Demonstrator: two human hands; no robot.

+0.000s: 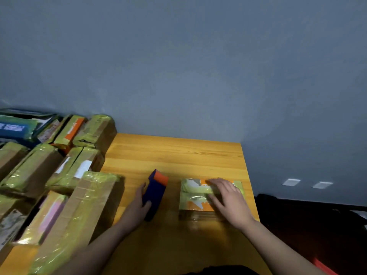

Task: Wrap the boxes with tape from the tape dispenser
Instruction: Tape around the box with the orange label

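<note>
Item: orange box (198, 204), partly taped, lay on wooden table (174, 153) under right hand (230, 201); fingers spread flat on top, pressing, gripping nothing
Item: blue-orange box (155, 192), untaped, held in left hand (138, 207), thumb and fingers curled round near end
Taped boxes (49, 185) piled left of fingers
Dispenser not visible
Step judged: swapping boxes; next needs locating dispenser

Surface: wooden table (178, 153)
Left side: pile of taped boxes (59, 185)
Middle: blue-orange box (155, 193)
Right: taped orange box (198, 197)
</note>
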